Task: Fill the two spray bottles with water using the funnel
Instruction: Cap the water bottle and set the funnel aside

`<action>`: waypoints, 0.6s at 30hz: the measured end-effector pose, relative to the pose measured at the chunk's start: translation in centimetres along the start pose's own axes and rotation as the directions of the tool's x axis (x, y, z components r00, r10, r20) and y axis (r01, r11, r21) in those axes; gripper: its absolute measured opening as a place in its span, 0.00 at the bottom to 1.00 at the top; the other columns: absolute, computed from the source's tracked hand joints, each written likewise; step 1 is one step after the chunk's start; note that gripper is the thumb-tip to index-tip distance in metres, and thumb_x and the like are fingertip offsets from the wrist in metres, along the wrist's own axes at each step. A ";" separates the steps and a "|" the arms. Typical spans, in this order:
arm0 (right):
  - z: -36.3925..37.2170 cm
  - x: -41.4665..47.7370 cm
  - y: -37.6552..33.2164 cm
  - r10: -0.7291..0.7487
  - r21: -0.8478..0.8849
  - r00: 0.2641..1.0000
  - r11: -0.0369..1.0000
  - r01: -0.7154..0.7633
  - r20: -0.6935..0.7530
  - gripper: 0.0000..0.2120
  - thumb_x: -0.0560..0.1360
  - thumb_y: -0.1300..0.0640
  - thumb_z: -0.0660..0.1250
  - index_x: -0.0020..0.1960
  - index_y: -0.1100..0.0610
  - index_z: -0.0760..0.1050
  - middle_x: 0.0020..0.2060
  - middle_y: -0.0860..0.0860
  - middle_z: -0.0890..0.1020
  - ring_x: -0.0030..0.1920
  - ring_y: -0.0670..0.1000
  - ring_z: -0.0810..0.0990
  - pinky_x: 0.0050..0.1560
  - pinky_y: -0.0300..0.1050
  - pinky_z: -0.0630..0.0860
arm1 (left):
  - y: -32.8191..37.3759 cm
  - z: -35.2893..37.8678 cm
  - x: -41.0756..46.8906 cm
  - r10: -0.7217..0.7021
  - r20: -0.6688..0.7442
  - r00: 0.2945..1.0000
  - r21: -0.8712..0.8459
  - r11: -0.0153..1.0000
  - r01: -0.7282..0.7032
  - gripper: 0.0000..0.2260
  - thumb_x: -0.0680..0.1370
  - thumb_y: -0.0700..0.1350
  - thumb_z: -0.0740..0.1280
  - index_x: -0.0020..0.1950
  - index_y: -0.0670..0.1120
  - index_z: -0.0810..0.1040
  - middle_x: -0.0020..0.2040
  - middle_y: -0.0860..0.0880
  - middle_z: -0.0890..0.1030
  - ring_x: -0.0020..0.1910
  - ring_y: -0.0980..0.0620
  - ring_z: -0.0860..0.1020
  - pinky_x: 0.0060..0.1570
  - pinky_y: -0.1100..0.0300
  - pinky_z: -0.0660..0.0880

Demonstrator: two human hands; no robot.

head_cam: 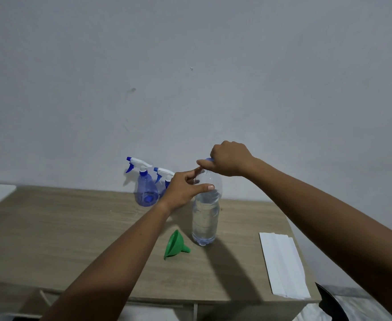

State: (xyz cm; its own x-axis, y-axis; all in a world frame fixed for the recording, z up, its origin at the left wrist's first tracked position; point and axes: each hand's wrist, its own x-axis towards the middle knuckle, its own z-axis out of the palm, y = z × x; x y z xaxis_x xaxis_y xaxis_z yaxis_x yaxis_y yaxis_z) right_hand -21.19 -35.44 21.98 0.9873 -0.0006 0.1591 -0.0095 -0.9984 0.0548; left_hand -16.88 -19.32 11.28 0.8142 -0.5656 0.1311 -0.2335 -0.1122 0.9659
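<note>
The right hand [231, 159] is closing over the blue cap [209, 159] of a clear water bottle [205, 218], its fingers curling round the cap in a tight hold. The left hand [183, 188] is reaching to the bottle's shoulder with fingers spread wide and fairly straight, the thumb [204, 187] lying across the plastic. The bottle is standing upright on the wooden tabletop [74, 228]. The green funnel [174, 245] is lying on its side just beside the bottle's base. The far-left spray bottle [144, 186] and the second spray bottle [167, 179] are standing together against the wall, the second partly hidden by the left hand. A white paper [283, 265] is lying near the right edge.
</note>
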 end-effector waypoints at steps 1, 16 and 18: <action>0.1 0.0 0.3 0.002 0.030 1.000 1.000 -0.002 0.008 0.31 0.78 0.31 0.58 0.31 0.56 0.67 0.29 0.50 0.73 0.32 0.52 0.72 0.34 0.44 0.66 | -0.1 0.0 0.0 -0.004 -0.005 1.000 -0.001 1.000 0.004 0.36 0.69 0.50 0.80 0.75 0.49 0.72 0.72 0.57 0.74 0.66 0.53 0.76 0.60 0.62 0.75; 0.9 0.1 1.9 -0.226 0.004 0.973 0.974 0.227 -0.050 0.22 0.82 0.38 0.57 0.36 0.50 0.64 0.30 0.47 0.72 0.31 0.49 0.70 0.33 0.45 0.62 | -0.9 -0.2 0.9 -0.028 -0.024 0.999 -0.045 0.999 0.027 0.34 0.66 0.48 0.82 0.71 0.49 0.76 0.68 0.56 0.78 0.66 0.57 0.77 0.67 0.59 0.74; 1.0 0.0 1.8 -0.214 -0.017 0.975 0.977 0.214 -0.064 0.23 0.82 0.37 0.56 0.36 0.51 0.64 0.30 0.48 0.72 0.30 0.48 0.69 0.34 0.45 0.63 | -0.8 0.0 0.7 -0.031 -0.027 0.999 -0.060 0.998 0.029 0.34 0.67 0.45 0.81 0.72 0.48 0.75 0.67 0.56 0.77 0.65 0.54 0.77 0.66 0.59 0.74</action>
State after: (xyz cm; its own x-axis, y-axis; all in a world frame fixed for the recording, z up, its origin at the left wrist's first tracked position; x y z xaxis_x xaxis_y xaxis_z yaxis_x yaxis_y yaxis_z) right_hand -21.03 -37.32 21.10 0.9540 0.2171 0.2066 0.1991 -0.9744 0.1045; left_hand -16.11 -19.60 10.65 0.8349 -0.5399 0.1072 -0.1774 -0.0796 0.9809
